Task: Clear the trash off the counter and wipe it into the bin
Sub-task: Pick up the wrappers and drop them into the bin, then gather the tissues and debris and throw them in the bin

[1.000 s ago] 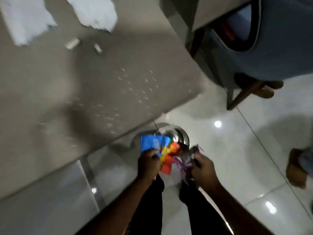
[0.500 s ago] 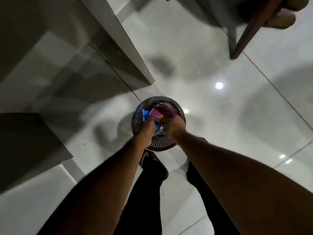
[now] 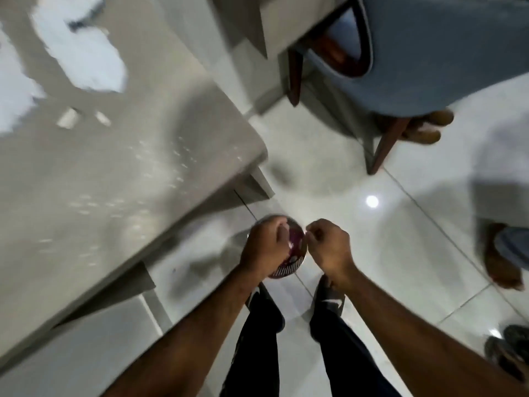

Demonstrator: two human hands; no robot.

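Both hands hover over the mesh bin point(image 3: 289, 270) on the floor. The left hand point(image 3: 264, 249) has its fingers point(image 3: 282, 234) curled together, and through the blur I cannot tell whether anything is pinched in them. The right hand point(image 3: 329, 246) is also loosely curled, fingers together, with nothing visibly held. Directly beneath and between the fingers, the bin holds a purple wrapper point(image 3: 294, 242); the rest of its contents are hidden by the left hand.

Judging from this, the main risk is a light wrapper catching on the fingers as they lift and dropping onto the floor beside the bin, which is small and sits close to the shoes point(image 3: 329, 299); a careless step could also tip it.

Up and to the left of the fingers, the desk point(image 3: 143, 196) is not yet clear: scattered crumbs point(image 3: 177, 159) lie near its corner, two small scraps point(image 3: 68, 120) farther away, and white torn paper point(image 3: 86, 61) beyond them. A blue chair point(image 3: 443, 53) stands well away from the right fingers.
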